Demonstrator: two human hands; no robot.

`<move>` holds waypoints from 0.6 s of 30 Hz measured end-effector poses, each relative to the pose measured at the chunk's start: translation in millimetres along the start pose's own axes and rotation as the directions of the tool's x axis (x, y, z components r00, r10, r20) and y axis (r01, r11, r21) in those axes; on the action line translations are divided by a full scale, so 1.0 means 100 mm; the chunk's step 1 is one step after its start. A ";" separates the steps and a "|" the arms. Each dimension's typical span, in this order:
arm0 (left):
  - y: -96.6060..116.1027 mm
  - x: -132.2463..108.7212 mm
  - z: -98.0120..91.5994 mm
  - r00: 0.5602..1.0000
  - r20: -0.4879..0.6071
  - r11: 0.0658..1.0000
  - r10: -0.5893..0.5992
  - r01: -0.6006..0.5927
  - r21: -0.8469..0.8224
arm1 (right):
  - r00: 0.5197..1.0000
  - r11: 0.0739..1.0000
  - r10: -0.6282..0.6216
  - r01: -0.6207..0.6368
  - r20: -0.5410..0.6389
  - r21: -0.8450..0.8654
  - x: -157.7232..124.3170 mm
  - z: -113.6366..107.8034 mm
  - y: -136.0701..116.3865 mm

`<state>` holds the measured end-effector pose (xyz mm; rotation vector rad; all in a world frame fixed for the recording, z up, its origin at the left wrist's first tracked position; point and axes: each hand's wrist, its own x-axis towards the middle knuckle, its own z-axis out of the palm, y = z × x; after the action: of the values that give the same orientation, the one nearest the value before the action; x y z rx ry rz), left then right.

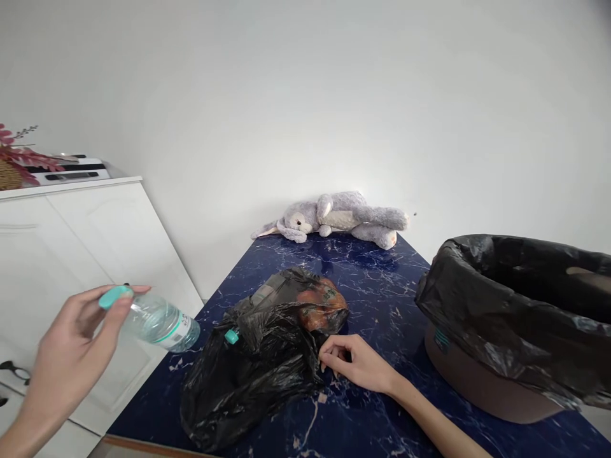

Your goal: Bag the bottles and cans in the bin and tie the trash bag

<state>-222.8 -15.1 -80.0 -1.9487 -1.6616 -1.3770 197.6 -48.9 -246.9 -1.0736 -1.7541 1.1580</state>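
My left hand (79,343) grips a clear plastic bottle (160,323) near its teal cap, with the bottle tilted and its base toward the table. A crumpled black plastic bag (252,375) lies in front of me. My right hand (356,362) pinches the bag's edge on its right side. A second teal bottle cap (231,336) pokes out of the bag's left part. Orange-brown contents (322,305) show at the bag's far end, partly covered by thin black film; I cannot make out what they are.
A brown bin (477,381) lined with a black bag stands at the right. The blue marbled table (382,292) holds a grey plush rabbit (334,216) at its far edge against the wall. A white cabinet (95,235) stands at the left with pink artificial flowers (28,162) on top.
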 end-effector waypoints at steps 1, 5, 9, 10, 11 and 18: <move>-0.04 0.02 0.04 0.999 0.024 0.996 -0.043 0.044 -0.077 | 1.000 1.000 0.002 -0.002 0.001 -0.002 0.00 0.00 0.00; -0.23 0.07 0.22 0.980 0.106 0.953 -0.167 0.188 -0.239 | 1.000 1.000 0.007 -0.007 -0.001 -0.008 0.00 -0.01 0.04; -0.34 0.10 0.33 0.955 0.170 0.897 -0.243 0.288 -0.336 | 1.000 1.000 0.012 -0.012 0.007 -0.009 0.00 -0.01 0.07; -0.34 0.11 0.35 0.949 0.179 0.884 -0.261 0.309 -0.350 | 1.000 1.000 0.014 -0.014 0.008 -0.007 -0.01 -0.01 0.08; -0.33 0.12 0.36 0.942 0.189 0.872 -0.278 0.329 -0.363 | 1.000 1.000 0.017 -0.017 0.008 -0.006 -0.01 -0.01 0.08; -0.17 0.11 0.41 0.897 0.312 0.824 -0.313 0.420 -0.380 | 1.000 1.000 0.023 -0.023 0.009 0.005 -0.01 -0.01 0.07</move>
<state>-218.3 26.0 -100.2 -2.1771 -2.0744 -1.8657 200.4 -48.1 -253.7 -1.0897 -1.7487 1.1818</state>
